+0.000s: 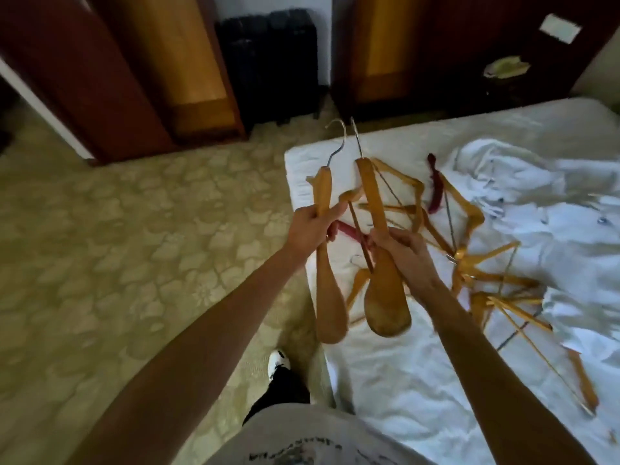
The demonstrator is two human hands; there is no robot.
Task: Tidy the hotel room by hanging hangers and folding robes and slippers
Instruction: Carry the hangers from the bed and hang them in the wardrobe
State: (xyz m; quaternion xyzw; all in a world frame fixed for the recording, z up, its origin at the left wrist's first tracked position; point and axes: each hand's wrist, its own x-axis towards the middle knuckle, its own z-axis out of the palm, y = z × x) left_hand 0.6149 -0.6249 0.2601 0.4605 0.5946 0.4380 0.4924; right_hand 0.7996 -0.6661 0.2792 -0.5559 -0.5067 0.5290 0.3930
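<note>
Two hands (310, 228) (404, 253), wooden hangers (384, 297) lengthwise, hooks away.

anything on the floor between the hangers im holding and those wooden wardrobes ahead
Nothing visible does. The left hand and right hand each hold a wooden hanger, and the patterned floor up to the wardrobe looks bare. No rail shows.

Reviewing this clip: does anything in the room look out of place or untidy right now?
Yes. A heap of wooden hangers lies crisscrossed on the bed instead of hanging, beside crumpled white fabric. The left hand and right hand each hold one hanger.
</note>
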